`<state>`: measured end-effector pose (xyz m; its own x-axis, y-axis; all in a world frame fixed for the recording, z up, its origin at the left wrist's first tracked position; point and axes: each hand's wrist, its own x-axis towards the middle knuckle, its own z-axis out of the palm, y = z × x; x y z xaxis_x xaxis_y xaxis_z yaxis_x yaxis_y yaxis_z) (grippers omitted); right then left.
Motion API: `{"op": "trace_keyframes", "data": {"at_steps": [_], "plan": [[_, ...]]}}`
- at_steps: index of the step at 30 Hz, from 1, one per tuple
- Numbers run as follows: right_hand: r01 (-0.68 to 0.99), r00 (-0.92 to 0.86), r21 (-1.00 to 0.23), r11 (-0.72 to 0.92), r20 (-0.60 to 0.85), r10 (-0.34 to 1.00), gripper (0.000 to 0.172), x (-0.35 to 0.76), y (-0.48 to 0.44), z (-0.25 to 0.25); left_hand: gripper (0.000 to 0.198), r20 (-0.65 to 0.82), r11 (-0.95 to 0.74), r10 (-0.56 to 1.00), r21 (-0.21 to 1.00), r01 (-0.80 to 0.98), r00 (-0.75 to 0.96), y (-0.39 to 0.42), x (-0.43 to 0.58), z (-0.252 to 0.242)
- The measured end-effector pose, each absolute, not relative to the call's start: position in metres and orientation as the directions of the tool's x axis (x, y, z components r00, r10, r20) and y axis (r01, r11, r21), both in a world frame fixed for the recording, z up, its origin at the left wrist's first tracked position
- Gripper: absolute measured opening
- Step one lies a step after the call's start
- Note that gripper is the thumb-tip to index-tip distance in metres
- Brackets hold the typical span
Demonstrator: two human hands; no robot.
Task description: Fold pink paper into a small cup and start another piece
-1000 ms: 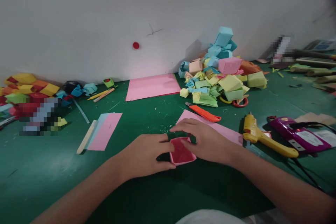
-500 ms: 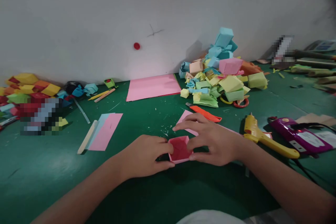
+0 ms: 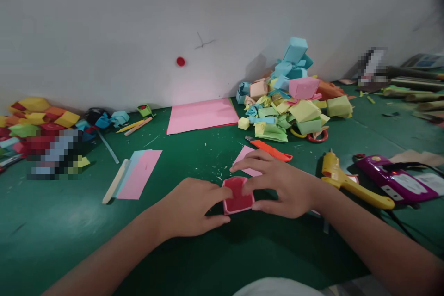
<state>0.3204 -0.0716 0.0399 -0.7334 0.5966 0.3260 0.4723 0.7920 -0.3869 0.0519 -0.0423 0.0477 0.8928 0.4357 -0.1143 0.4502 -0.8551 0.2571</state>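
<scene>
A small pink paper box (image 3: 239, 203), open at the top with a red inside, sits on the green table between my hands. My left hand (image 3: 196, 206) grips its left wall, index finger inside and thumb outside. From the other side my right hand (image 3: 277, 185) pinches the right wall, index finger reaching in and thumb against the outer face. Partly under my right hand lies a pink paper piece (image 3: 243, 155). Just beyond it rests an orange utility knife (image 3: 272, 149).
Yellow glue gun (image 3: 342, 180) and purple power box (image 3: 395, 180) are at right. Behind the knife rises a heap of folded paper pieces (image 3: 305, 111). Pink sheets (image 3: 203, 115) lie by the white wall. Paper strips (image 3: 140, 175) and a wooden stick (image 3: 116, 182) are at left.
The fingers of both hands have shifted slightly inside the box, and its walls bow outward a little more. Everything else stays where it was.
</scene>
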Motion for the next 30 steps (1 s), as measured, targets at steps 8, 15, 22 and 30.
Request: {"op": "trace_keyframes", "data": {"at_steps": [8, 15, 22, 30], "plan": [[0.480, -0.734, -0.381, 0.790, 0.320, 0.599, 0.021, 0.3225, -0.0690, 0.0380, 0.021, -0.114, -0.863, 0.439, 0.223, 0.454, 0.891, -0.0412, 0.0515, 0.0489], [0.481, -0.726, -0.391, 0.784, 0.322, 0.607, 0.018, 0.3238, -0.0687, 0.0375, 0.020, -0.107, -0.863, 0.441, 0.221, 0.454, 0.891, -0.0397, 0.0499, 0.0468], [0.486, -0.735, -0.361, 0.796, 0.323, 0.596, 0.015, 0.3222, -0.0694, 0.0378, 0.020, -0.064, -0.891, 0.397, 0.214, 0.401, 0.916, -0.0387, 0.0477, 0.0457], [0.470, -0.751, -0.382, 0.796, 0.300, 0.588, 0.015, 0.3220, -0.0724, 0.0410, 0.016, -0.107, -0.891, 0.396, 0.197, 0.410, 0.912, -0.0429, 0.0511, 0.0475]]}}
